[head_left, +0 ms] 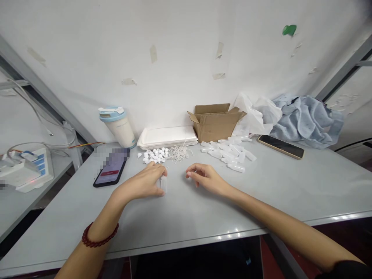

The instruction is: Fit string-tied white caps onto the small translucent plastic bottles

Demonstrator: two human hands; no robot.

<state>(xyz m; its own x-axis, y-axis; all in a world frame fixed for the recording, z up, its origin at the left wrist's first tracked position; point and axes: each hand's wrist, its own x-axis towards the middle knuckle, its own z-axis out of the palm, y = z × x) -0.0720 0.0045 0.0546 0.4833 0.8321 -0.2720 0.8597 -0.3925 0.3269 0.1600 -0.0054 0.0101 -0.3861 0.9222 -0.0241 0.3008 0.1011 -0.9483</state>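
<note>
My left hand (147, 181) is closed over a small translucent plastic bottle (164, 185), its thumb at the near end and its fingers at the far end. The bottle lies on the table; part of it, and perhaps another beside it, is hidden by the hand. My right hand (207, 178) hovers to the right, loosely curled, with a gap between thumb and index finger and nothing visible in it. Beyond the left hand sit a pile of white caps (155, 155) and a tangle of thin whitish strips (178, 153). More translucent bottles (229, 151) lie scattered behind the right hand.
Along the wall stand a cup (122, 126), a stack of white sheets (168, 136), a cardboard box (216, 126), white plastic bags (258, 114) and blue cloth (308, 120). One phone (112, 170) lies left, another phone (280, 146) right. A power strip (37, 170) is far left.
</note>
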